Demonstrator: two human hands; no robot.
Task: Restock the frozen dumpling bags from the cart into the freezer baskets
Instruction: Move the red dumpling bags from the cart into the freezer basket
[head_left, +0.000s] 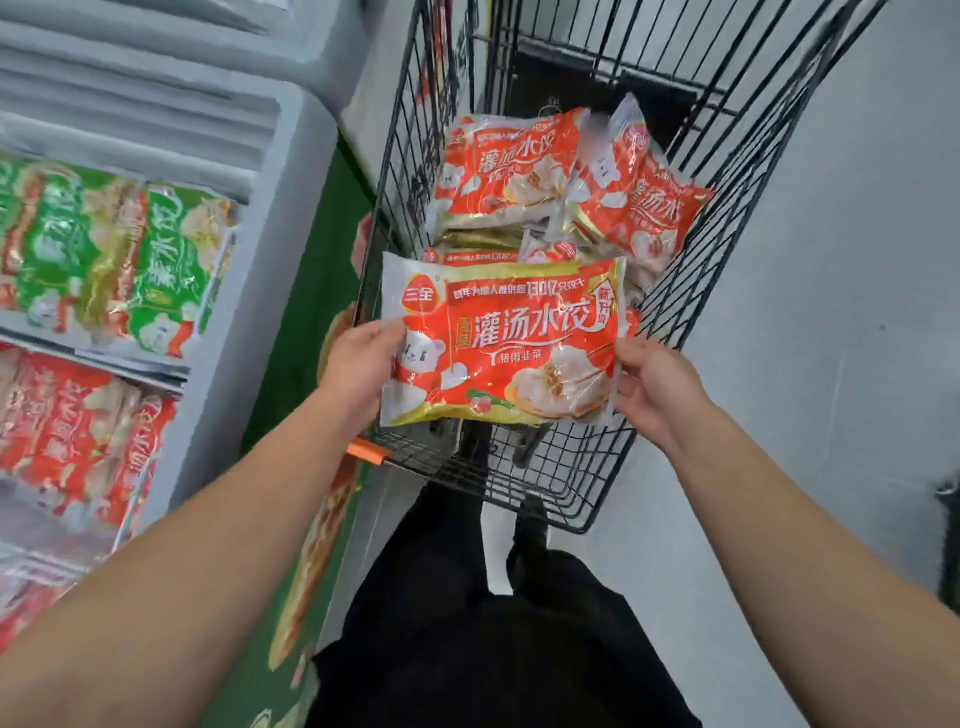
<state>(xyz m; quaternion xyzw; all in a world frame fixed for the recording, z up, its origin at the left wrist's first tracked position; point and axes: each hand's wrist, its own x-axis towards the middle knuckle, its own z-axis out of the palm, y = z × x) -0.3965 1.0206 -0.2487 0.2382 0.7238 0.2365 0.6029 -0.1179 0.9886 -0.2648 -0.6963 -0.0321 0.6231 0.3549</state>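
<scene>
Plastic, glossy and crinkled, the red-orange dumpling bag you hold is flat and rectangular, printed with a bear and dumplings. Your left hand and right hand pinch its short edges above the black wire cart, where at least three more bags lie heaped.

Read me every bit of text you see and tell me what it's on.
Red plastic dumpling bag held by both hands:
"三全"
"130亿"
"灌汤水饺"
"猪肉韭菜"
Red bags in the black wire cart: "灌汤水饺"
Green bags in the freezer: blurred, unreadable.
</scene>
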